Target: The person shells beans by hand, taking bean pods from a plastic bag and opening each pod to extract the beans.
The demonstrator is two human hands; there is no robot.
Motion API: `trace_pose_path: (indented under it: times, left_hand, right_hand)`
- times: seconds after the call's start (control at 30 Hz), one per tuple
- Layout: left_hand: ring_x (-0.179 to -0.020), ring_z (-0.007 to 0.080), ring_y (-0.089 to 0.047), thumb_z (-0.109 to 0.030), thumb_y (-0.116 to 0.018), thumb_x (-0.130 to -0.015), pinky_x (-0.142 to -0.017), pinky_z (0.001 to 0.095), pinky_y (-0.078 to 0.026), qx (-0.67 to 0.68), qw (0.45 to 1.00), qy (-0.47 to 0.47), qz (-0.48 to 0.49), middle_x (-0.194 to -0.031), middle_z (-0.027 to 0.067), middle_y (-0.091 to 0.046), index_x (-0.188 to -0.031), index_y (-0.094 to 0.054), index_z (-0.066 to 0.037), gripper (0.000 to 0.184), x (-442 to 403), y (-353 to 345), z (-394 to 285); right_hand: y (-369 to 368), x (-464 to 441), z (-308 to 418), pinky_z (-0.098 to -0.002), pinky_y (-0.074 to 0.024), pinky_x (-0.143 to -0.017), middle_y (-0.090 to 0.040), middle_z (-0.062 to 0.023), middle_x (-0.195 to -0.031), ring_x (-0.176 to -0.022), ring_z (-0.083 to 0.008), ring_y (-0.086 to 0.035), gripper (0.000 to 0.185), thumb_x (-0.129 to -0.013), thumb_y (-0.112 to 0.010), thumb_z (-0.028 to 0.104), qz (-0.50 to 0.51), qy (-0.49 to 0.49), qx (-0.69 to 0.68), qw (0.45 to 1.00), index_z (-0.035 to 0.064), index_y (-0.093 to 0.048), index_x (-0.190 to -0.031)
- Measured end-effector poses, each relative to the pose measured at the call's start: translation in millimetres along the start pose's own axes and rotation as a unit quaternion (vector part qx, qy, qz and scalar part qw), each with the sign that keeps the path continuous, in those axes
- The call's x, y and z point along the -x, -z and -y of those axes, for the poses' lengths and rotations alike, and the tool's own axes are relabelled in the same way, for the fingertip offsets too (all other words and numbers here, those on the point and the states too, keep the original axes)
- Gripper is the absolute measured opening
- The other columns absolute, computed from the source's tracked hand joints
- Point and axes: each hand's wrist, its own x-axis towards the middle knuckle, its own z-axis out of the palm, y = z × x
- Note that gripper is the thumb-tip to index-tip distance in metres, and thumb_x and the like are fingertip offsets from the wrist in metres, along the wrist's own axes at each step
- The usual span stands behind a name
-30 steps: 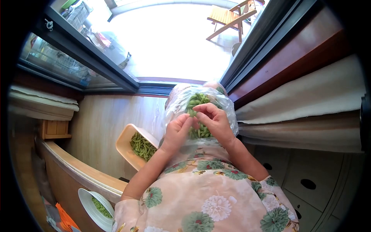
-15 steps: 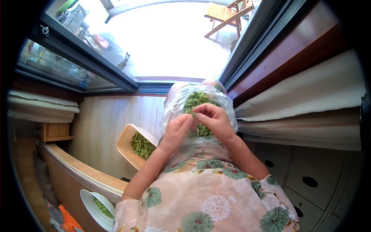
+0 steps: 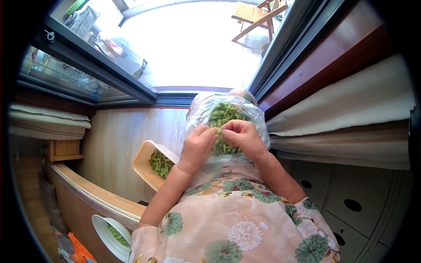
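Observation:
On my lap lies a clear plastic bag [image 3: 199,118] full of green edamame pods [image 3: 228,115]. Above it my two hands meet fingertip to fingertip. A small green edamame pod [image 3: 219,131] shows between them, pinched by my left hand [image 3: 197,147] and my right hand [image 3: 244,138]. Both hands are closed, thumbs against forefingers. Part of the pod is hidden by the fingers. Down to the left, a peach-coloured bin [image 3: 143,163] holds several flattened green pods [image 3: 160,164]. A white strainer basket [image 3: 101,233] nearer to me contains shelled green beans [image 3: 117,236].
A curved wooden edge [image 3: 96,193] runs along my left beside the strainer. Ahead is a dark sliding-door frame [image 3: 131,90], with a wooden folding chair [image 3: 252,15] beyond it. Curtains [image 3: 346,109] and drawers [image 3: 351,188] stand to my right.
My left hand has turned, its back now facing up more, and its fingers have curled closer to the right hand's. The pod between the fingertips shows more clearly.

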Motion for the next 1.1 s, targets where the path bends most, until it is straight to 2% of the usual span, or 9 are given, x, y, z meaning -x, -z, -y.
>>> trace_pose_path:
  times: [0.23, 0.43, 0.53, 0.63, 0.93, 1.03, 1.1]
  left_hand:
    - [-0.083, 0.0325, -0.06, -0.008, -0.061, -0.085, -0.073, 0.0389, -0.049, -0.021, 0.999, -0.03, 0.0, -0.089, 0.0151, -0.061, -0.102, -0.063, -0.001, 0.018, -1, 1, 1]
    - [-0.084, 0.0321, -0.06, -0.005, -0.063, -0.081, -0.073, 0.039, -0.049, -0.065, 0.996, -0.065, -0.009, -0.09, 0.0149, -0.062, -0.102, -0.064, -0.002, 0.021, 1, -2, 5]
    - [-0.084, 0.0319, -0.06, -0.004, -0.063, -0.08, -0.073, 0.0391, -0.049, -0.069, 0.995, -0.07, -0.01, -0.09, 0.015, -0.062, -0.101, -0.064, -0.001, 0.021, -1, -1, 0]
    - [-0.084, 0.0318, -0.06, -0.004, -0.063, -0.081, -0.073, 0.0393, -0.049, -0.068, 0.995, -0.072, -0.012, -0.09, 0.0151, -0.062, -0.101, -0.064, 0.0, 0.02, -1, 0, -2]
    - [-0.082, 0.0325, -0.06, -0.005, -0.061, -0.084, -0.072, 0.04, -0.048, -0.038, 0.997, -0.071, -0.016, -0.087, 0.0156, -0.062, -0.101, -0.063, 0.0, 0.018, -1, -3, -2]
    - [-0.079, 0.0328, -0.059, -0.007, -0.06, -0.086, -0.069, 0.0389, -0.047, -0.003, 0.999, -0.053, -0.008, -0.085, 0.0163, -0.061, -0.099, -0.063, 0.001, 0.016, 0, -6, 0]
    - [-0.075, 0.0311, -0.058, -0.007, -0.058, -0.088, -0.067, 0.0368, -0.046, 0.044, 0.999, -0.026, -0.01, -0.082, 0.0155, -0.059, -0.097, -0.063, 0.002, 0.014, 2, -8, 1]
  right_hand:
    - [2, -2, -4, -0.0178, -0.0411, -0.052, -0.061, 0.0003, -0.072, -0.059, -0.0036, -0.051, 0.01, -0.084, -0.063, 0.009, 0.005, -0.004, -0.02, 1.0, -0.0004, -0.065, -0.086]
    - [2, -4, -6, -0.0174, -0.0385, -0.05, -0.059, 0.0008, -0.07, -0.058, -0.0034, -0.05, 0.005, -0.082, -0.062, 0.006, 0.015, -0.017, -0.065, 0.998, 0.0008, -0.063, -0.081]
    - [1, -4, -7, -0.0174, -0.0364, -0.049, -0.058, 0.0014, -0.068, -0.058, -0.0032, -0.049, 0.003, -0.08, -0.061, 0.005, 0.009, -0.017, -0.083, 0.996, 0.0019, -0.062, -0.078]
    - [-3, -4, -8, -0.0189, -0.0293, -0.046, -0.051, 0.0028, -0.063, -0.051, -0.0038, -0.04, 0.005, -0.08, -0.059, 0.002, -0.006, -0.007, -0.087, 0.996, 0.0035, -0.058, -0.076]
    - [-4, -5, -11, -0.0191, -0.0279, -0.045, -0.049, 0.0048, -0.061, -0.05, -0.0028, -0.038, 0.007, -0.078, -0.058, 0.002, -0.017, 0.003, -0.103, 0.995, 0.0063, -0.056, -0.072]
    - [-1, -6, -17, -0.0182, -0.0357, -0.05, -0.055, 0.0029, -0.067, -0.057, -0.003, -0.046, 0.004, -0.078, -0.057, 0.003, -0.009, 0.008, -0.095, 0.995, 0.0038, -0.059, -0.074]
    - [-3, -6, -18, -0.0183, -0.0367, -0.051, -0.055, 0.0034, -0.068, -0.06, -0.0028, -0.047, 0.003, -0.078, -0.057, 0.003, -0.025, 0.021, -0.068, 0.997, 0.0034, -0.059, -0.075]
